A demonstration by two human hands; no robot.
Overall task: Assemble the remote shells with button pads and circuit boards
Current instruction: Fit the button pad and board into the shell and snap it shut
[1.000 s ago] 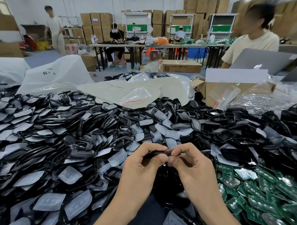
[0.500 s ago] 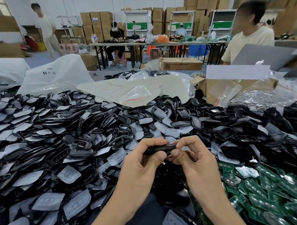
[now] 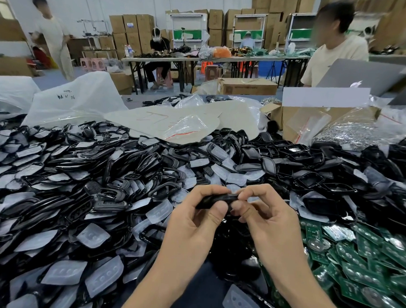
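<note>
- Warehouse background toward 12 o'clock: stacked cardboard boxes [image 3: 133,32] behind a long folding table [image 3: 224,57]. Nearer, loose parts cover everything in view.
- From 9 to 11 o'clock lies a heap of black shell frames [image 3: 117,168] mixed with translucent button pads [image 3: 93,235]. The pads look soft and floppy. The frames look light, stiff and glossy, so probably slippery.
- Left hand [image 3: 194,225], at centre: its thumb and curled fingers pinch the left end of a black remote shell [image 3: 215,199], which is held edge-on above the pile.
- Right hand [image 3: 268,226]: its thumb and forefinger pinch the shell's right end, with the other fingers curled below.
- The shell looks like thin plastic. It is best gripped along its long edges and squeezed evenly, so the halves seat without flexing.
- At 4 o'clock are green circuit boards [image 3: 360,254]. They look rigid and are best taken by their edges.
</note>
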